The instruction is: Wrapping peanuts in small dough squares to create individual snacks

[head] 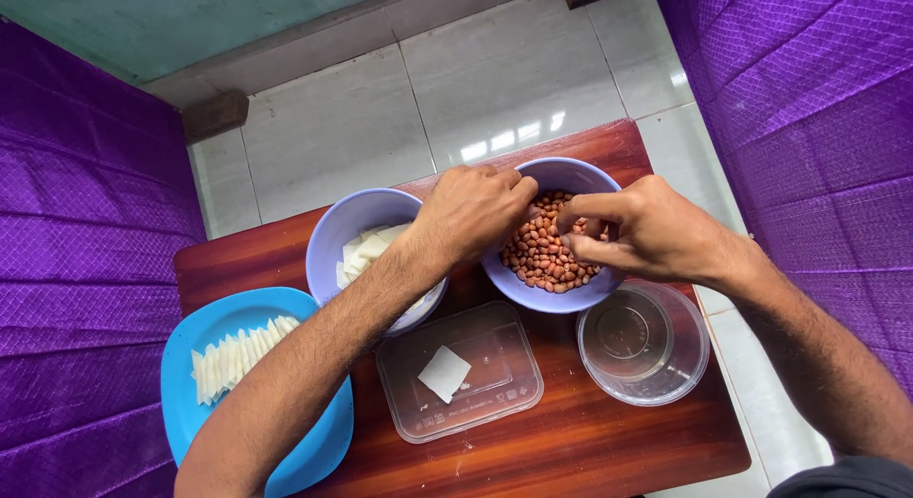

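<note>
In the peanut bowl (609,293), both hands (471,213) (642,232), fingertips among peanuts (542,255).

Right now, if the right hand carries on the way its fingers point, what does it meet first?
The right hand points left and slightly down over the peanuts. It would probably meet the left hand first, or the peanuts if it dips; depth is unclear.

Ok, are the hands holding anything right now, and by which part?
Both hands are over the bowl of peanuts. The right hand pinches something small at its fingertips, likely a peanut; the left hand's grip cannot be told.
</note>
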